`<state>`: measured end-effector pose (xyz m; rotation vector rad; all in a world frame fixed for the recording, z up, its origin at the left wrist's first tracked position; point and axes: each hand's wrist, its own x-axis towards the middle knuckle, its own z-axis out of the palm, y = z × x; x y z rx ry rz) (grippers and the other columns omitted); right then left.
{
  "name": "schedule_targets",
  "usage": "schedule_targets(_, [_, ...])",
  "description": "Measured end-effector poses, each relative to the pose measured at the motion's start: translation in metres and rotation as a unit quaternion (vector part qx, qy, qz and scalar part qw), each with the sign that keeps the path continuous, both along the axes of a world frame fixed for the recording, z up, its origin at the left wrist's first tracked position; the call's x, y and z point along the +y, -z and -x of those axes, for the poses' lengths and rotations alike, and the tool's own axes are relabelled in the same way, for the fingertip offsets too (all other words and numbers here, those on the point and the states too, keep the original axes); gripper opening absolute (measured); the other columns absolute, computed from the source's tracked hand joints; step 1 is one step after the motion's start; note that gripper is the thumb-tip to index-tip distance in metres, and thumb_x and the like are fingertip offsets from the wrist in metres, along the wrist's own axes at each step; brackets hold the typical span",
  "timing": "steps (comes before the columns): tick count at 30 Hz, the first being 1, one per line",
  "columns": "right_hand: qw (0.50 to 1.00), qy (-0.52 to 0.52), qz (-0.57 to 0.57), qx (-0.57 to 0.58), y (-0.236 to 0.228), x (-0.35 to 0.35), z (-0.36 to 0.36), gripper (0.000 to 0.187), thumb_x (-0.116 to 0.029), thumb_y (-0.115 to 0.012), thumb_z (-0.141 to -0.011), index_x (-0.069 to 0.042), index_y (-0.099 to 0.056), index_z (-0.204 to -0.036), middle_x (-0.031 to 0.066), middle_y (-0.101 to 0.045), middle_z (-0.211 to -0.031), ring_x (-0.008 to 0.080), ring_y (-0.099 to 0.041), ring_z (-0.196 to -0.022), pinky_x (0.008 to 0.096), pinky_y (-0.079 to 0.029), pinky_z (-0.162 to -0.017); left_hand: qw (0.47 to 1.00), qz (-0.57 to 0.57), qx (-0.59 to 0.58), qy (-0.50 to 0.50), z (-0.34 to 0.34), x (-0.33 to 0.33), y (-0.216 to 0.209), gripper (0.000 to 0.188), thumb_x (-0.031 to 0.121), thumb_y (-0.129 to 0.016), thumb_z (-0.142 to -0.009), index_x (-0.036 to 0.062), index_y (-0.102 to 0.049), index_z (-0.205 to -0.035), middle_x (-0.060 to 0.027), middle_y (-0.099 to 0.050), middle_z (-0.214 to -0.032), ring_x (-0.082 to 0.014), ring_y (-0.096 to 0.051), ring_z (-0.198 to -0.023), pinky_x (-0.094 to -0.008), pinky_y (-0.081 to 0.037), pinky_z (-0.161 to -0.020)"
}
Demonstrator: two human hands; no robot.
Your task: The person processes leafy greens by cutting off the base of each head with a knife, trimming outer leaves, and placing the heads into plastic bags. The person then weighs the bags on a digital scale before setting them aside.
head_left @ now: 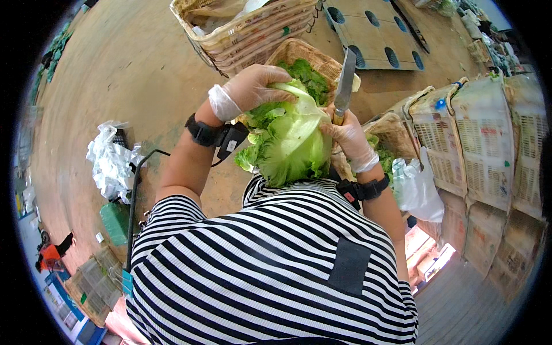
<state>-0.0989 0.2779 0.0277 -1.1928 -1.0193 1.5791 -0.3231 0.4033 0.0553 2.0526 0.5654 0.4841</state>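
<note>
A big pale-green head of lettuce [296, 144] with frilly leaf edges is held up close in front of my chest. My left hand [253, 87], in a thin clear glove, is closed around the lettuce's upper left side. In my gloved right hand [352, 138] a knife [345, 83] is gripped by its handle, its broad blade pointing up and away. The fingers of that hand also rest against the right side of the lettuce. Just beyond, loose green leaves [307, 77] lie in a tan plastic crate [284, 50].
A stack of crates [230, 43] stands at the far side. Tall stacked crates [480, 132] line the right, near a white plastic bag [417, 190] and another crate of greens [397, 138]. On the left are crumpled plastic bags [112, 158], a green container [115, 223] and a black metal bar [135, 195].
</note>
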Motion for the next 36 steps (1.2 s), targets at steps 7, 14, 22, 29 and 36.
schedule_targets(7, [1.0,-0.007,0.02,-0.017,0.003,-0.001,-0.003,0.032,-0.022,-0.075,-0.072,-0.004,-0.053,-0.085,-0.0041,-0.055,-0.077,0.0052,-0.048,-0.068,0.0206,-0.042,-0.064,0.997,0.056,-0.027,0.044,-0.009,0.011,0.005,0.027,0.016,-0.068,-0.078,-0.0022,-0.06,-0.096,-0.0047,-0.059,-0.087,-0.0121,-0.054,-0.082,-0.0258,-0.044,-0.074])
schedule_targets(14, [0.999,0.017,0.048,0.003,0.022,0.001,-0.004,0.031,-0.024,-0.074,-0.074,-0.006,-0.053,-0.085,-0.0026,-0.053,-0.076,0.0068,-0.048,-0.069,0.022,-0.042,-0.064,0.929,-0.227,0.227,-0.184,0.033,0.048,0.06,0.093,0.052,-0.067,-0.07,0.0048,-0.024,-0.138,-0.0172,-0.023,-0.142,-0.0299,-0.025,-0.13,-0.0398,-0.023,-0.107])
schedule_targets(22, [0.986,0.123,0.108,-0.028,0.032,0.031,0.009,0.04,-0.04,-0.062,-0.083,-0.003,-0.053,-0.096,0.0007,-0.054,-0.083,0.0095,-0.049,-0.076,0.0214,-0.041,-0.066,0.828,0.552,-0.096,-0.028,-0.003,-0.077,0.137,0.085,0.041,-0.068,-0.075,0.003,-0.023,-0.136,-0.0127,-0.042,-0.131,-0.0246,-0.046,-0.116,-0.0386,-0.038,-0.097])
schedule_targets(29, [0.978,0.188,0.09,0.016,0.033,0.02,-0.014,0.034,-0.029,-0.052,-0.09,0.0,-0.05,-0.109,0.009,-0.06,-0.102,0.0125,-0.057,-0.09,0.0224,-0.045,-0.072,0.608,0.716,-0.319,-0.125,-0.007,-0.063,0.2,0.061,0.046,-0.059,-0.081,0.0073,-0.044,-0.126,-0.0111,-0.052,-0.121,-0.0235,-0.053,-0.106,-0.0399,-0.046,-0.091])
schedule_targets(36, [0.958,0.28,0.046,-0.038,0.021,-0.015,-0.023,0.027,-0.024,-0.055,-0.089,0.0,-0.057,-0.099,0.006,-0.062,-0.089,0.0107,-0.06,-0.075,0.0237,-0.048,-0.067,0.634,0.653,-0.411,-0.053,-0.022,-0.046,0.163,0.062,0.044,-0.053,-0.085,0.0087,-0.035,-0.133,-0.0099,-0.045,-0.129,-0.0233,-0.049,-0.112,-0.0404,-0.043,-0.094])
